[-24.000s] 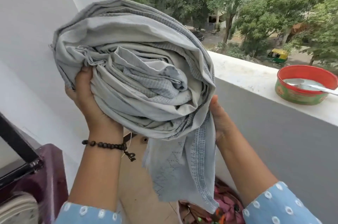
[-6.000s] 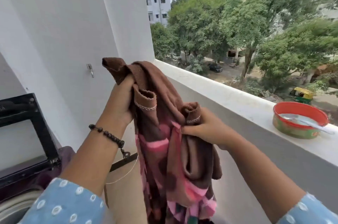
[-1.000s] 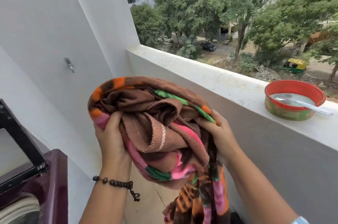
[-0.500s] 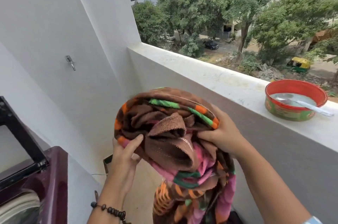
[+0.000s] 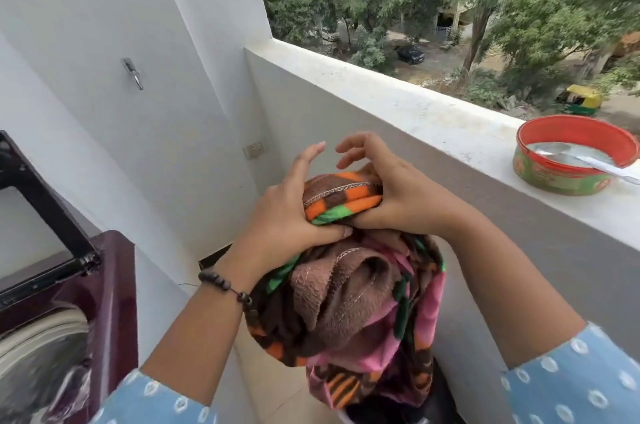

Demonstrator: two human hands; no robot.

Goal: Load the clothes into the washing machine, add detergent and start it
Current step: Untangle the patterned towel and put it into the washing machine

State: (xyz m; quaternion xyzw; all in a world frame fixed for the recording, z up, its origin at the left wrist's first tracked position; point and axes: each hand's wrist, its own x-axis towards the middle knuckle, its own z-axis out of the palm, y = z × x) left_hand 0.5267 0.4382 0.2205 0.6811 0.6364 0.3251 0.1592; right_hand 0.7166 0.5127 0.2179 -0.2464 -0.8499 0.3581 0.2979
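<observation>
A bunched brown towel (image 5: 346,305) with pink, orange and green stripes hangs in front of me, in the middle of the view. My left hand (image 5: 287,215) grips its top from the left, thumb pressed under the orange fold. My right hand (image 5: 391,195) grips the same fold from the right, fingers partly lifted. The maroon top-loading washing machine (image 5: 114,285) stands at the lower left with its dark lid (image 5: 45,208) raised and the drum rim (image 5: 41,330) showing.
A red and green tin (image 5: 575,160) with white powder and a spoon sits on the balcony parapet (image 5: 415,111) at the right. A white wall with a metal hook (image 5: 133,73) and a socket (image 5: 252,149) is ahead. Something dark lies under the towel at the bottom edge.
The towel bundle has come lower and closer to me. Both hands have shifted to its top and now meet over one fold. My view has tilted down.
</observation>
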